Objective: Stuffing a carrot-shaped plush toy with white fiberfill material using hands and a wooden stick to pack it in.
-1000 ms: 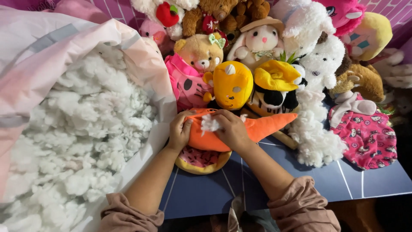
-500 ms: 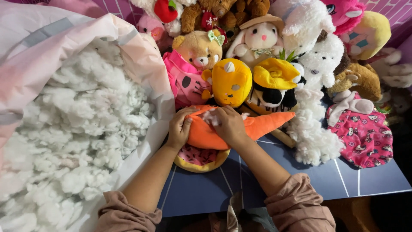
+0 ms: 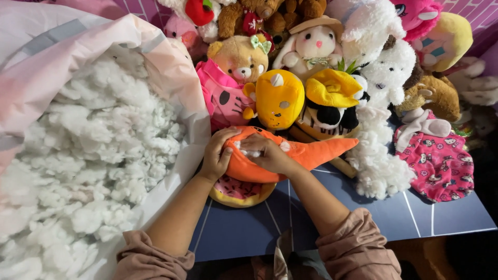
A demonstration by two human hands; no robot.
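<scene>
An orange carrot-shaped plush lies on the dark blue table, its tip pointing right. My left hand grips its thick left end. My right hand presses a tuft of white stuffing into an opening on top of the plush. Under the carrot sits a round donut plush with pink icing.
A big pink-white bag full of white fibre filling takes up the left. A heap of plush toys lines the back: a yellow one, a bear, a white rabbit, fluffy white ones, pink patterned cloth.
The white tuft showed more between my hands a second ago; now my right hand's fingers cover most of it, pushed lower into the carrot. My left hand stays on the end.
</scene>
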